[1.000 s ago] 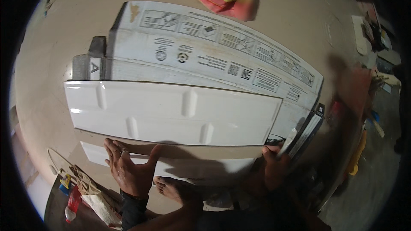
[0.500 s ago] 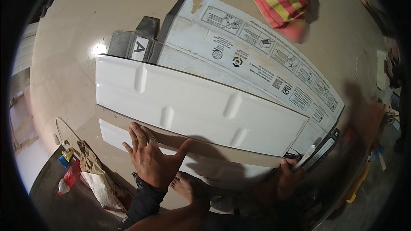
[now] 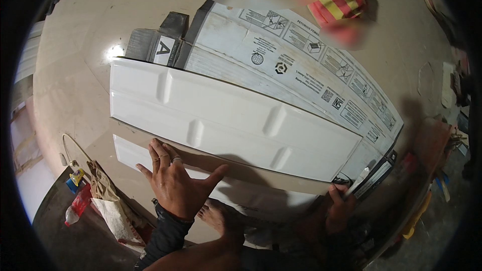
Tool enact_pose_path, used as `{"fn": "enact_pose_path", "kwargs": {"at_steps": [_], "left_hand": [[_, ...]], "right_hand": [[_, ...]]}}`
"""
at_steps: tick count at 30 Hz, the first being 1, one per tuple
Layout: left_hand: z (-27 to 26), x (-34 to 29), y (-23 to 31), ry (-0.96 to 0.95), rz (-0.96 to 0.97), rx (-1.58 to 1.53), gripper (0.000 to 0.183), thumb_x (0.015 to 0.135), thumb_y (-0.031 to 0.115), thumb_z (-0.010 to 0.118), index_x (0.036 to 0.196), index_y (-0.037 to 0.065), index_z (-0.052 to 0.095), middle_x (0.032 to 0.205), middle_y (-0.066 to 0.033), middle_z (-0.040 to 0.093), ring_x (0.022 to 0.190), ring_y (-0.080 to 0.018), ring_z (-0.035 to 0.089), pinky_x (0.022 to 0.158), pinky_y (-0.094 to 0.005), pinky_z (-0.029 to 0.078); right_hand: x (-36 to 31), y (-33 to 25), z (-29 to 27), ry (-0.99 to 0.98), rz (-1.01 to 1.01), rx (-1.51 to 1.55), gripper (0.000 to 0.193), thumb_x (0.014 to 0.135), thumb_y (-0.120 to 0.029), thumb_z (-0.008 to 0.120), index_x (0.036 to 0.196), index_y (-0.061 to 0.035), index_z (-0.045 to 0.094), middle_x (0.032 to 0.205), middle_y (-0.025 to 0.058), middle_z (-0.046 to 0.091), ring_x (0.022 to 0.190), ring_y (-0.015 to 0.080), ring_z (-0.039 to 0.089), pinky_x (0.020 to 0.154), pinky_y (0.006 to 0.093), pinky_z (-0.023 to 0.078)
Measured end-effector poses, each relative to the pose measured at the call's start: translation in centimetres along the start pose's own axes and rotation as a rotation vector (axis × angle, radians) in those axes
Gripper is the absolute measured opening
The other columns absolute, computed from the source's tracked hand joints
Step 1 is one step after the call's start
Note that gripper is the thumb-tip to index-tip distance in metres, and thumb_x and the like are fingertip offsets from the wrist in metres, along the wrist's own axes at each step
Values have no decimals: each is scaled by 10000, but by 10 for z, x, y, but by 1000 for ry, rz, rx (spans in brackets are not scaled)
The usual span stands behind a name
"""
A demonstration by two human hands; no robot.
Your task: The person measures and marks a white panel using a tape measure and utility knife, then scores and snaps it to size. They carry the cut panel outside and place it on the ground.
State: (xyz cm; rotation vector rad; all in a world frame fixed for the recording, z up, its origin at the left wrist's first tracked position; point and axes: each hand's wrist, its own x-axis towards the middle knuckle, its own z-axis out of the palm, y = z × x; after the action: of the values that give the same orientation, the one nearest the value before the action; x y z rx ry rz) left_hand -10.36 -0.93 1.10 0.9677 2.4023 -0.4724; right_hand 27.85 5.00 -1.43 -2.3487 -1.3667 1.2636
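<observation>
A long glossy white tile (image 3: 226,115) with raised oblong shapes lies across a flattened cardboard box (image 3: 236,45). Along its near side runs a plain brown strip, and a second white piece (image 3: 128,150) shows beyond that strip, partly covered by my arms. My left hand (image 3: 178,180) presses down there with fingers spread, its fingertips on the brown strip close to the tile's near edge. At the tile's right near corner, my right hand (image 3: 339,208) is closed around a slim pale tool (image 3: 360,178) that points up and right; shadow hides its exact kind.
A red and yellow striped cloth (image 3: 344,0) lies at the far right. By my left side are a paper sack (image 3: 113,211) and a red-wrapped bottle (image 3: 75,211). A yellow object (image 3: 411,221) lies at the right. My bare foot (image 3: 216,216) rests near my left wrist.
The whole view has shifted slightly. Both hands keep their places at the tile, with my left hand still spread and the pale tool still in my right.
</observation>
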Motion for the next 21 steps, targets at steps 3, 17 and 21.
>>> {"fn": "enact_pose_path", "kwargs": {"at_steps": [3,17,21], "left_hand": [[0,0,1,14,-5,-9,1235,665,750,827,1295,-272,535,1533,-452,363,1498,-528,332,1125,-796,214],[10,-1,-2,151,59,2,1113,651,623,908,1266,-244,582,1480,-422,465,1442,-495,446,1128,-704,343],[7,0,2,110,5,4,1104,671,607,903,1304,-234,567,1493,-421,449,1468,-473,421,1169,-663,325]], "right_hand": [[-1,14,-5,-57,-248,-120,156,962,-72,675,1084,-115,763,1027,146,663,948,329,632,866,416,489],[-3,-16,6,56,280,67,124,921,-143,756,989,-39,753,867,22,707,869,136,654,802,316,491],[-2,-31,10,-7,108,138,105,897,-112,752,919,-10,753,863,15,685,868,124,624,819,283,474]]}}
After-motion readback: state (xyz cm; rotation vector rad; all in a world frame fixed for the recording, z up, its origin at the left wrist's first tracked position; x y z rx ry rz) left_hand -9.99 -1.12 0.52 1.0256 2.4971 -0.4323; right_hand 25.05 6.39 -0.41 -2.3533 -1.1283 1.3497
